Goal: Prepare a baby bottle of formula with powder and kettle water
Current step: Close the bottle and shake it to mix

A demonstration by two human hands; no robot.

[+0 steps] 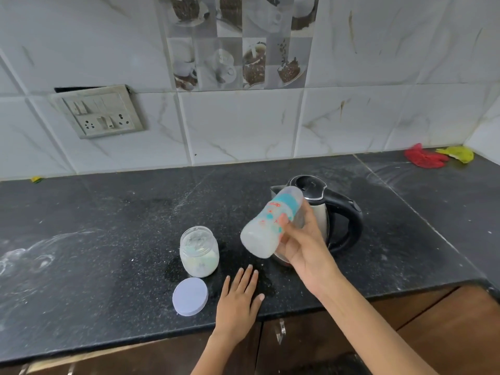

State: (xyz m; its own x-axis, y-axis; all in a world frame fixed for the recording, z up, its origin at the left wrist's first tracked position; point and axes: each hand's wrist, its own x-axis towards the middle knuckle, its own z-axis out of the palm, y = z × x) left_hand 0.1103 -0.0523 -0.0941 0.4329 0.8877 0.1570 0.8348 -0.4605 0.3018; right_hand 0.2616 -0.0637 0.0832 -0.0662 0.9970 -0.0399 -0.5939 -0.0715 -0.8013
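Right hand (300, 247) holds capped baby bottle (270, 223) tilted in the air in front of the electric kettle (332, 212); left hand (240, 296) lies flat on the table (108, 226)
Bottle: base toward the camera and lower left, capped end up and away; milky white liquid inside; right-hand fingers curled round its middle, thumb on the printed side. Left-hand fingers straight and spread, palm down near the table's front edge, holding nothing. Open powder jar (199, 251) stands upright on the table, left of the bottle, white powder in its lower part. Its round lid (190, 296) lies flat just in front of the jar, beside the left hand. Kettle lid closed, handle to the right. Red cloth (424, 156) and yellow cloth (458, 153) in the far right corner; switch panel (98, 112) on the tiled wall
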